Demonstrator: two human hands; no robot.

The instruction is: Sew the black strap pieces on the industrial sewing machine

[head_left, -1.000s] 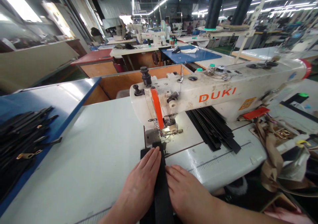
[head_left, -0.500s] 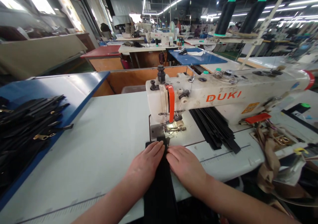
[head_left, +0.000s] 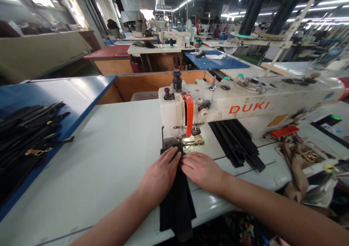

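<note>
Black fabric strips lie layered under the head of a white sewing machine, their far end at the needle area. On top of the fabric, just in front of the presser foot, my left hand presses down with its fingers together. My right hand grips the right edge of the same fabric, fingertips bunched close to the left hand's. The fingertips' undersides and the exact stitching spot are hidden. The strips' near ends hang slightly over the table's front edge.
A stack of black strips lies under the machine arm. To the left, black pieces with zippers are piled on a blue table. Thread cones stand behind. Tan straps and scraps sit at right.
The fabric has moved forward under the machine head, so its near ends now show. Both hands have gone slightly forward with it. The view has shifted a little.
</note>
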